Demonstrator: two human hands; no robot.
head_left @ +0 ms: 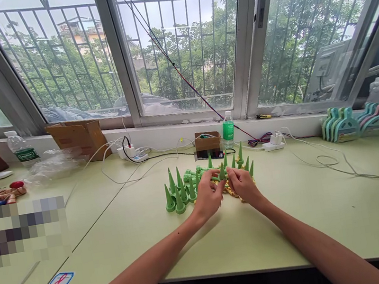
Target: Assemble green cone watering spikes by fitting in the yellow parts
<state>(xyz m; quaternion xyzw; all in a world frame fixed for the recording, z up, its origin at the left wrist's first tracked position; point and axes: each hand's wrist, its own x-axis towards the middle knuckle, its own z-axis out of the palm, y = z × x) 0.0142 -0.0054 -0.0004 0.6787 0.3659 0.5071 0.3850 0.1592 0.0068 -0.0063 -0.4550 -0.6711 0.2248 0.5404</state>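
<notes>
Centre of the frame, just below the middle: both bare hands over a pale green tabletop (329, 206). Left hand (209, 195) has thumb and forefinger pinching a small green plastic cone (221, 172), tip up, between the two hands. Right hand (243, 185) close beside it, fingers curled and pressed together near the cone's side; cannot tell whether they grip anything.

Left of the hands, upright green cones with wide ringed bases (179, 202) stand in a tight cluster, some bases apparently touching. More upright cones (241, 154) rise behind the right hand. Ribbed green plastic pieces (188, 176) lie behind the cluster. Small yellow pieces (231, 191) are heaped under and between the hands, partly hidden.

Risks, as judged: the held cone is narrow and tapering, so a pinch high on it could slide off the tip and drop it into the yellow heap. Left wrist and knuckles sit near the cluster; a sideways swing could topple one cone into the next. The yellow pieces look loose, and a dragging right hand could scatter them. Behind, a clear bottle with a green label (228, 129) stands near the rear cones; a long reach could knock it. Fingers cover the cone's base, so a crooked fit there would be hard to spot.
</notes>
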